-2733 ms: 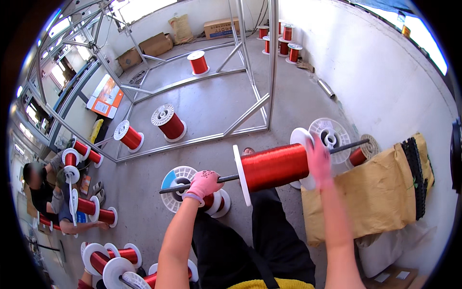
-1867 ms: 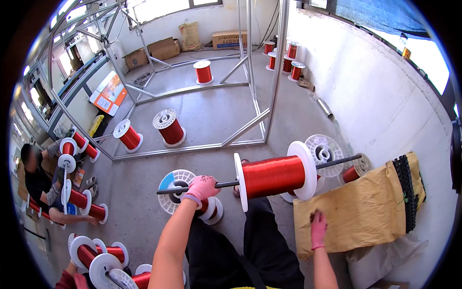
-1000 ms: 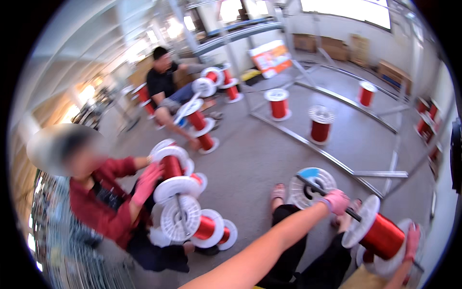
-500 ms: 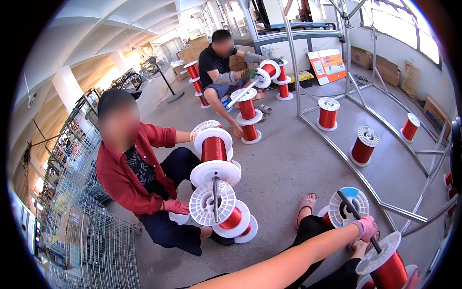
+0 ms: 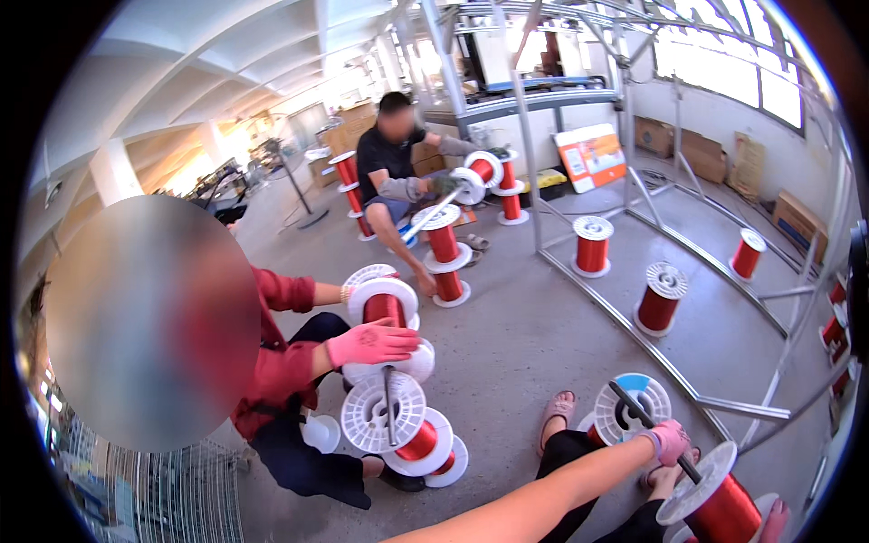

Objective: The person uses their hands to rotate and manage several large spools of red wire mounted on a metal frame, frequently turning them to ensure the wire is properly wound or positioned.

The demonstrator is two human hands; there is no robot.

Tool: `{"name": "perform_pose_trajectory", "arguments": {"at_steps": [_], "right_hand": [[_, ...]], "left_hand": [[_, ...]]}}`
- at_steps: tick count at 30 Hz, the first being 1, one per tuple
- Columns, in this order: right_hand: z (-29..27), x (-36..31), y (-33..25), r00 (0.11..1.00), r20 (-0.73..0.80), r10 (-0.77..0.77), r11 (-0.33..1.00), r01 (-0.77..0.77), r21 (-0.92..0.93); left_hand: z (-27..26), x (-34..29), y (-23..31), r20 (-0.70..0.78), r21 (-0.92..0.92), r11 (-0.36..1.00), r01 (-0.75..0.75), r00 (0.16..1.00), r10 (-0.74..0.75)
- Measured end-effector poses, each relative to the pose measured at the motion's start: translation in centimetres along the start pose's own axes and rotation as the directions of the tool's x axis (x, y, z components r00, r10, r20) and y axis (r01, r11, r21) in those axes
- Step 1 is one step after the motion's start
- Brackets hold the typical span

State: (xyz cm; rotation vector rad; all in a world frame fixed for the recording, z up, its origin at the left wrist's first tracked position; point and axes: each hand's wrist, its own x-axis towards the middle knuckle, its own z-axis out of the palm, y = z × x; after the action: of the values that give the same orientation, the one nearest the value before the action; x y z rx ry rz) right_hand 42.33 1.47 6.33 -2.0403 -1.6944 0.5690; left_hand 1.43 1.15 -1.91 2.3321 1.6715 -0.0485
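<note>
My left hand, in a pink glove, is closed round a dark rod. The rod's lower end meets the hub of a spool of red wire lying tilted at the lower right. At that spool's far right edge my right hand shows only as pink fingers, curled against it; the rest is cut off. Beyond the rod's upper end stands another spool with a white and blue flange, between my feet and the metal frame.
On the left a co-worker's pink-gloved hand rests on stacked wire spools. Farther back another person holds a white rod by more spools. A metal tube frame surrounds several standing spools. Wire cages stand lower left.
The view has shifted slightly. The near co-worker has leaned closer and brought a gloved hand up from low beside the spools onto the upper spool. My hands keep their grip.
</note>
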Motion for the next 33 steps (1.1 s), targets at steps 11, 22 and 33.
{"name": "perform_pose_trajectory", "arguments": {"at_steps": [11, 22, 33], "right_hand": [[18.9, -15.3, 15.4, 0.965, 0.214, 0.154, 0.888, -0.040, -0.458], [24.0, -24.1, 16.4, 0.950, 0.180, 0.256, 0.965, -0.263, 0.016], [16.6, -19.9, 12.2, 0.873, -0.089, 0.480, 0.693, -0.315, 0.648]], "left_hand": [[-2.7, -2.2, -0.6, 0.182, -0.003, 1.000, 0.025, 0.983, -0.024], [-1.9, -2.0, -0.6, 0.187, 0.020, 0.998, 0.061, 0.980, -0.063], [-1.3, -1.5, -1.4, 0.197, 0.037, 0.998, 0.054, 0.978, -0.060]]}}
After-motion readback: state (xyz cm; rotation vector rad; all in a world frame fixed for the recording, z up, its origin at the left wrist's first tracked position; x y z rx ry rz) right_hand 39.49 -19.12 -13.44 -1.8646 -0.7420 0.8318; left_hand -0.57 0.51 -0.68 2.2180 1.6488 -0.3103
